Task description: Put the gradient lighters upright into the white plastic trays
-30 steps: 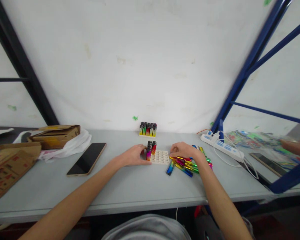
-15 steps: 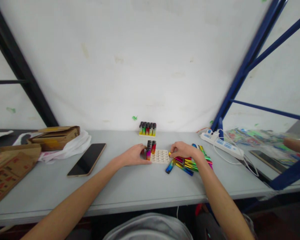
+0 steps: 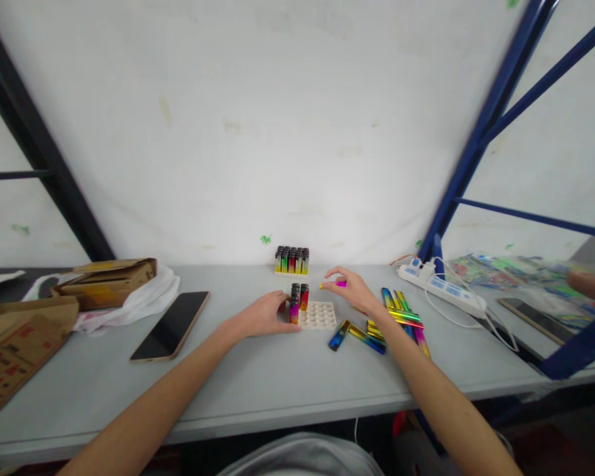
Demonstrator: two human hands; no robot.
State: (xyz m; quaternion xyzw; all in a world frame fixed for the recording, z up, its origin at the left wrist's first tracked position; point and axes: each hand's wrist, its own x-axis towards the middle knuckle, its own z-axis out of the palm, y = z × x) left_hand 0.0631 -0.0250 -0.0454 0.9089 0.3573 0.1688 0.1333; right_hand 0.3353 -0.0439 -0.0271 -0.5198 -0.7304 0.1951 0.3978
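A small white tray with round holes lies on the grey table in front of me. Several shiny lighters stand upright in its left end, black tops up. My left hand curves around that end, thumb along the front and fingers behind, steadying the tray. Above the tray's right side, my right hand pinches a magenta and yellow lighter, partly hidden by the fingers. Right of the tray, a loose pile of metallic coloured lighters lies flat, with a blue and gold one nearest the tray.
Against the wall stands a second tray filled with upright lighters. A phone lies to the left, beside cardboard boxes and a white plastic bag. On the right are a power strip, its cables and a blue frame post.
My right hand has lifted a magenta and yellow lighter from the pile and moved it up and left toward the tray. My left hand stays at the tray's left end.
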